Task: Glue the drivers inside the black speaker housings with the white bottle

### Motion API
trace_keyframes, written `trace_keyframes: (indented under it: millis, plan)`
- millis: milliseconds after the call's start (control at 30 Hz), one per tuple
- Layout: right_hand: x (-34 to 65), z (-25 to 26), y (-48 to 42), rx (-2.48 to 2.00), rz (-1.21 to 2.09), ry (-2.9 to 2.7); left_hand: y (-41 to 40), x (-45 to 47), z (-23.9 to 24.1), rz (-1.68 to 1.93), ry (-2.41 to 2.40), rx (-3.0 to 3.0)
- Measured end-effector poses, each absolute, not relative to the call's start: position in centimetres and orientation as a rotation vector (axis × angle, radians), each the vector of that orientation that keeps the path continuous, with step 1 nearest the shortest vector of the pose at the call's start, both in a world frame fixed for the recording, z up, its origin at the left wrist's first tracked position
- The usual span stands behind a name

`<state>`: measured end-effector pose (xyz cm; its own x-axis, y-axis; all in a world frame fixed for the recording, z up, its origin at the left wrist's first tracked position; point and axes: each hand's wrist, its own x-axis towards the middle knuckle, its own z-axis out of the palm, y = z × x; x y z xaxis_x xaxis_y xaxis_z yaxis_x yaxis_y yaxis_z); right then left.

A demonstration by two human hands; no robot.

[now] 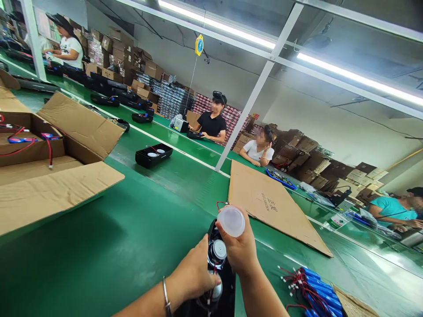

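Note:
A black speaker housing [218, 264] with round silver drivers and red wires lies on the green belt at the bottom centre. My left hand [194, 273], a bangle on its wrist, rests on the housing's left side and grips it. My right hand [239, 248] is closed round a small translucent white bottle [231, 221], held base-up just above the housing. The lower part of the housing is hidden by my arms.
An open cardboard box [59, 167] holding red-wired parts stands at left. Another black housing [153, 155] lies further up the belt. A flat cardboard sheet [271, 204] lies at right; blue battery packs [313, 290] lie at bottom right. Several people sit across the line.

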<state>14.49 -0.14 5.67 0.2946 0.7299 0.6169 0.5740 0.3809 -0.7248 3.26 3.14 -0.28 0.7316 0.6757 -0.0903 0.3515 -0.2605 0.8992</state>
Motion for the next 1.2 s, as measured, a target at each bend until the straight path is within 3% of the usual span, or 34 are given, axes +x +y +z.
trace_keyframes:
  millis: [1200]
  plan:
    - [14.2, 6.7, -0.4, -1.260, 0.193, -1.412, 3.0, 3.1, -0.4, 0.368, 0.819, 1.850]
